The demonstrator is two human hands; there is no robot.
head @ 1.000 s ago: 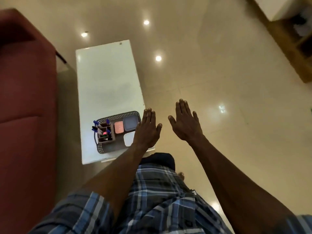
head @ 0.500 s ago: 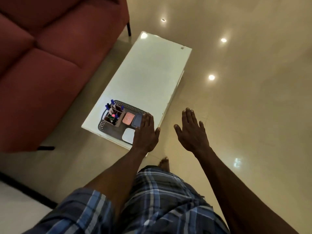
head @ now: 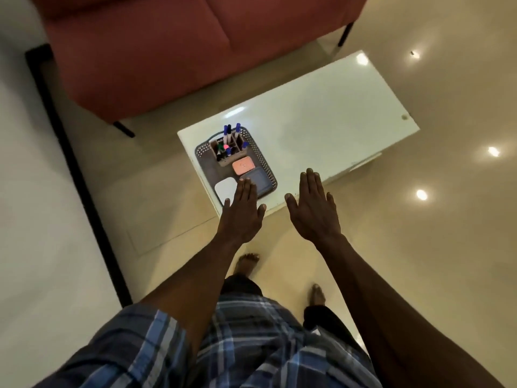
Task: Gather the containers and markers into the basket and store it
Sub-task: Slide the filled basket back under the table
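Note:
A grey perforated basket (head: 262, 161) stands on the near end of a white low table (head: 321, 119). Inside it are a brown holder with several markers (head: 228, 145), a pink-lidded container (head: 244, 166), a grey-blue container (head: 260, 182) and a white container (head: 224, 189). My left hand (head: 242, 214) hovers flat and empty, fingers stretched, over the basket's near edge, hiding part of it. My right hand (head: 313, 208) is held flat and empty to the right of the basket, over the table's near corner.
A red sofa (head: 167, 51) on black legs stands behind and left of the table. A white surface with a black edge (head: 42, 219) lies at the left. Glossy beige floor (head: 419, 247) surrounds the table. My bare feet (head: 247, 264) are below my hands.
The view has swung round, so the table and basket now lie ahead with the sofa at the top. Both hands stay flat and empty, now closer to the basket.

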